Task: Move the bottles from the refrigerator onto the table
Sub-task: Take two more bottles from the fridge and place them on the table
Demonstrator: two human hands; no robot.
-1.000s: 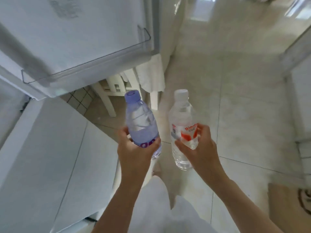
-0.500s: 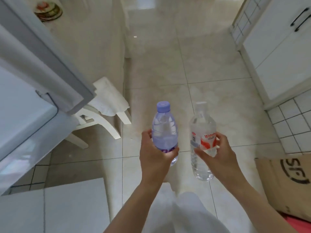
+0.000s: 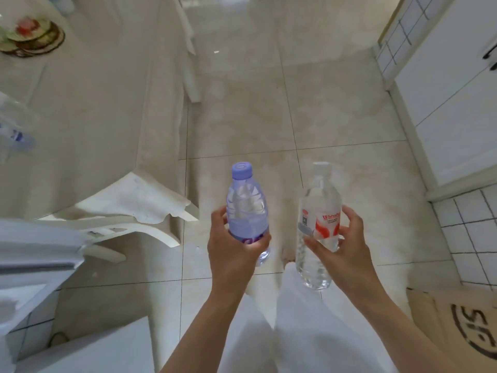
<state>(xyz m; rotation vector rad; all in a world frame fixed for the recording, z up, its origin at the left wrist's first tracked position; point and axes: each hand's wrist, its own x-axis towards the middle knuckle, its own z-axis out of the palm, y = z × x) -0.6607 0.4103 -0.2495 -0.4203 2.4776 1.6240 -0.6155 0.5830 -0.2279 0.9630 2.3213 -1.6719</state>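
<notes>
Hands each held one bottle upright at mid-body over the tiled floor (image 3: 336,103), clear of the surface (image 3: 94,90) at the left, evidently for carrying. Left hand (image 3: 236,249) was wrapped around the purple-capped bottle (image 3: 246,208); its label was mostly hidden, lettering unreadable. Right hand (image 3: 341,246) gripped the clear bottle (image 3: 317,224) at its red and white label, print too blurred to read. A cardboard box (image 3: 454,327) at lower right bore "SF".
</notes>
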